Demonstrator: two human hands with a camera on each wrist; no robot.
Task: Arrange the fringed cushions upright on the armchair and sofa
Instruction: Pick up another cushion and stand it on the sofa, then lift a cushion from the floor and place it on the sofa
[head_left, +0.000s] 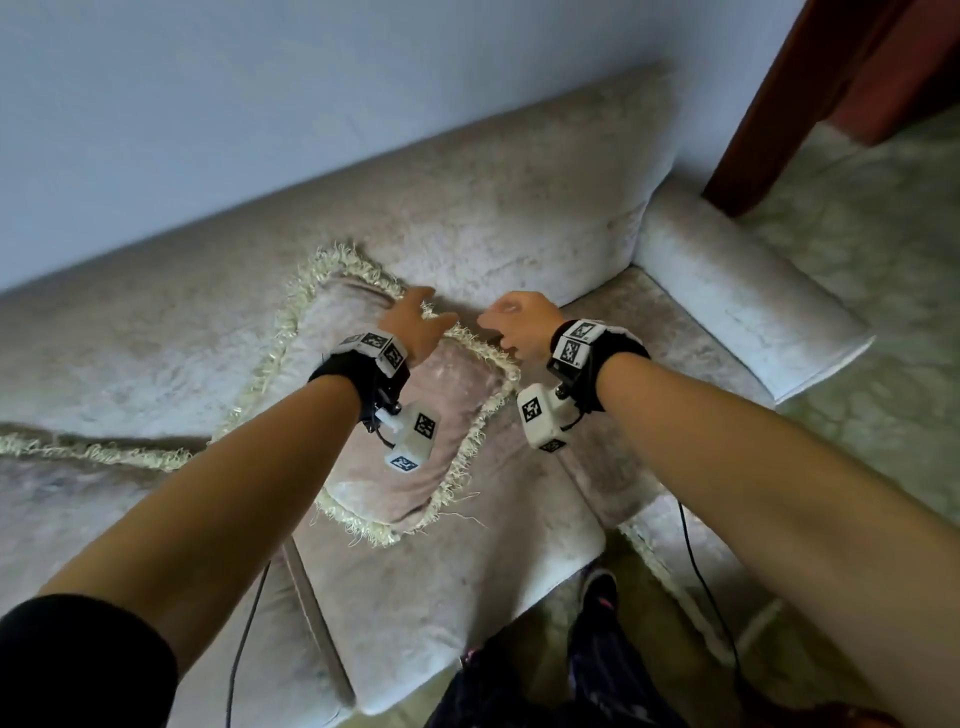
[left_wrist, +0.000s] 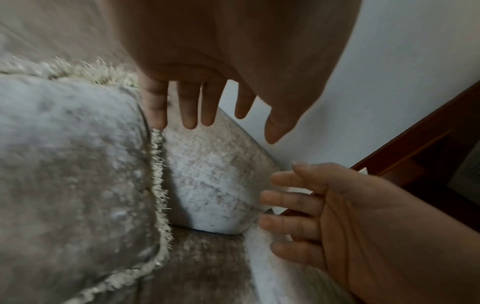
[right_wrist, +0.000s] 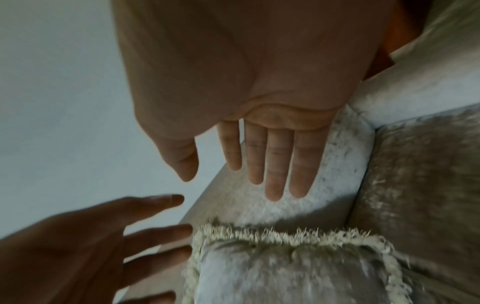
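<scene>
A pale pink-beige cushion (head_left: 400, 431) with a cream fringe leans against the sofa backrest (head_left: 493, 208). It appears again in the left wrist view (left_wrist: 72, 174) and the right wrist view (right_wrist: 285, 271). My left hand (head_left: 423, 322) hovers at the cushion's top edge with straight, spread fingers (left_wrist: 189, 111) and holds nothing. My right hand (head_left: 506, 325) is just to the right of that edge, fingers (right_wrist: 272, 174) straight and empty, near the cushion's upper right corner. The fringe of a second cushion (head_left: 93, 452) shows at the far left on the seat.
The sofa's padded armrest (head_left: 737, 291) closes the right end. A dark red-brown wooden piece (head_left: 810, 93) stands beyond it on a pale carpet (head_left: 883, 260). A plain wall (head_left: 260, 104) is behind the backrest. My legs (head_left: 597, 597) and wrist cables are by the seat's front edge.
</scene>
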